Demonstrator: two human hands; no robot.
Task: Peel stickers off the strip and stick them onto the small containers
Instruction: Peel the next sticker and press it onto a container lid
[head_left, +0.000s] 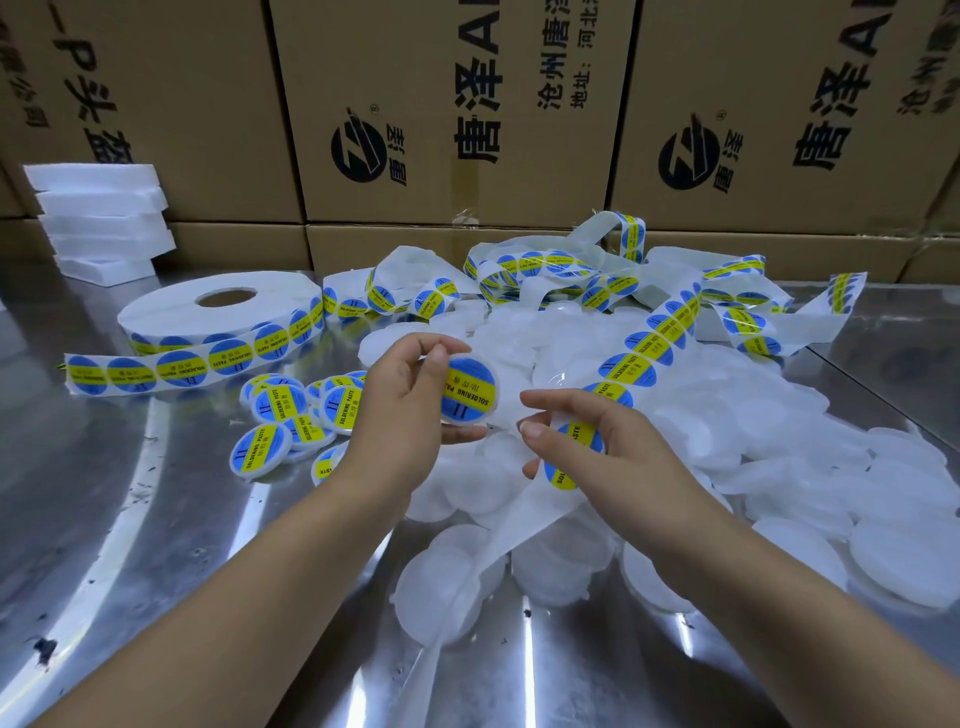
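Boxes (467, 104) line the back. Steel table (156, 597) carries a pile (779, 441) of blank containers right of centre, sticker roll (218, 312) at left, strip (649, 338) looping over the pile. Labelled containers (291, 415) sit just left of the hands. Left hand (405, 410) pinches a labelled container (467, 389) above the pile; right hand (608, 447) grips the strip end, thumb by a sticker (569, 457).

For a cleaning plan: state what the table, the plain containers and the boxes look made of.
Table: probably stainless steel, polished, with bright streaky reflections. Plain containers: likely plastic, milky and slightly see-through. Boxes: brown cardboard, matt, printed black.
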